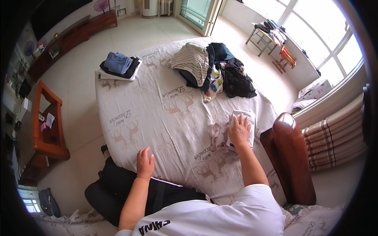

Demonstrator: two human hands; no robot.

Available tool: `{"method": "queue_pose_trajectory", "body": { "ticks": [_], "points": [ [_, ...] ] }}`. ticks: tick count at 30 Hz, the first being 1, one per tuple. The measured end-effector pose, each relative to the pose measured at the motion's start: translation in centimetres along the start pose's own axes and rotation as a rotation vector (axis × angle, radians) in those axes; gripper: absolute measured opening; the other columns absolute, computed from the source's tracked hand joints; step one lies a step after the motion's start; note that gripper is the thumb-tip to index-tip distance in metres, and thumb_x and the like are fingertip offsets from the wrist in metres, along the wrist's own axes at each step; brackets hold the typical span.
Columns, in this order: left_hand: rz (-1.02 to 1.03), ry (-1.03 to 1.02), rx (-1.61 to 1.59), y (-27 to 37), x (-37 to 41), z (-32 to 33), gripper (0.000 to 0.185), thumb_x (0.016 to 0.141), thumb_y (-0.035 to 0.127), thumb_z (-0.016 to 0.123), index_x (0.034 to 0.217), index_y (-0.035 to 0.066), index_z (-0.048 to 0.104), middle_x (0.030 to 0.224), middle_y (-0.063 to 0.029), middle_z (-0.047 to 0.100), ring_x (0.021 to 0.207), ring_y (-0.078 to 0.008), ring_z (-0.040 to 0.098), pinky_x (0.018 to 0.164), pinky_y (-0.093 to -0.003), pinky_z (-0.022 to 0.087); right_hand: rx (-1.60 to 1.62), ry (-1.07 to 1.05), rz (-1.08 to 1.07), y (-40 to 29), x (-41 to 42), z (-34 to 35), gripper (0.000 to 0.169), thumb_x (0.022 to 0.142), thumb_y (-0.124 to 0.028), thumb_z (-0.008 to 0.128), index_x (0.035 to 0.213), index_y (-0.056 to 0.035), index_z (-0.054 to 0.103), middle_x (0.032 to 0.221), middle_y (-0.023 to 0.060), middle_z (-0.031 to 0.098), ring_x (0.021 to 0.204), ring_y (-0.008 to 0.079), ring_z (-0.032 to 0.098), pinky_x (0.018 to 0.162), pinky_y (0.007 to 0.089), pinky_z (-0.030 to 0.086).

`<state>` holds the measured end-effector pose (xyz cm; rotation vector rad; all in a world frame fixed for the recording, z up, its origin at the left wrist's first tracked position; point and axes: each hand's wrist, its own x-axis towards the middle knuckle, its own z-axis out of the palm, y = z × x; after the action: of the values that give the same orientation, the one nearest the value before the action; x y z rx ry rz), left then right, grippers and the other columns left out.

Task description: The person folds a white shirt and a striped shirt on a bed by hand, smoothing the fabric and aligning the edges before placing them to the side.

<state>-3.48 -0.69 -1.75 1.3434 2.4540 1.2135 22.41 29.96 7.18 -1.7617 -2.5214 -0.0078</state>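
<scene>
My right hand (239, 129) lies flat, fingers spread, on a folded white garment (251, 118) at the right side of the cloth-covered surface (147, 103). A crumpled pale pink garment (218, 134) is beside it, partly hidden at the hand's left. My left hand (145, 163) is held near the close edge with nothing in it, fingers slightly bent. Farther off sits a loose heap of clothes, with a striped shirt (193, 60), a black garment (237, 78) and a colourful patterned cloth (214, 85). At the far left is a folded stack topped by blue denim (118, 62).
A polished wooden armrest (291, 156) stands close on the right, by gathered curtains (333, 132). To the left is a wooden side table (48, 147). A small table with clothes (262, 32) and a wooden folding stool (285, 59) stand near the window.
</scene>
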Motion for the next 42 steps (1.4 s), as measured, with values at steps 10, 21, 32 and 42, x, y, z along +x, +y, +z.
{"method": "queue_pose_trajectory", "body": {
  "ticks": [10,21,32,42],
  "points": [
    [-0.066,-0.045,0.148,0.1,0.7,0.7,0.034,0.071,0.007,0.067,0.099,0.010,0.050,0.104,-0.0120,0.049,0.097,-0.0337,0.048,0.085,-0.0429,0.040,0.721,0.095,-0.307,-10.0,9.1,3.6,0.032,0.078,-0.018,0.063,0.107,-0.0061,0.059,0.125,0.0198,0.049,0.118,0.0365,0.045,0.098,0.0392,0.038],
    [-0.066,-0.011,0.161,0.4,0.8,0.9,0.032,0.071,0.013,0.068,0.098,0.012,0.053,0.101,-0.0106,0.051,0.097,-0.0335,0.050,0.085,-0.0446,0.040,1.889,-0.194,0.148,-17.5,18.5,7.2,0.033,0.083,-0.011,0.067,0.112,0.0031,0.060,0.094,0.0075,0.066,0.083,0.0144,0.062,0.075,0.0228,0.048],
    [-0.045,0.102,-0.167,-1.0,0.1,0.8,0.035,0.071,0.007,0.067,0.103,0.005,0.051,0.097,-0.0147,0.054,0.091,-0.0330,0.053,0.079,-0.0417,0.043,1.848,-0.613,-0.296,-18.5,-5.7,-5.7,0.024,0.079,0.003,0.067,0.089,-0.0070,0.048,0.080,-0.0028,0.055,0.073,0.0044,0.054,0.065,0.0178,0.045],
    [-0.157,0.089,-0.539,3.7,0.4,-1.5,0.040,0.074,0.016,0.066,0.108,0.000,0.052,0.101,-0.0196,0.057,0.098,-0.0365,0.054,0.084,-0.0405,0.044,1.815,-1.118,-0.720,-18.7,-16.7,-13.4,0.026,0.079,0.001,0.069,0.096,-0.0025,0.049,0.087,-0.0003,0.053,0.080,0.0068,0.052,0.073,0.0211,0.043]
  ]
}}
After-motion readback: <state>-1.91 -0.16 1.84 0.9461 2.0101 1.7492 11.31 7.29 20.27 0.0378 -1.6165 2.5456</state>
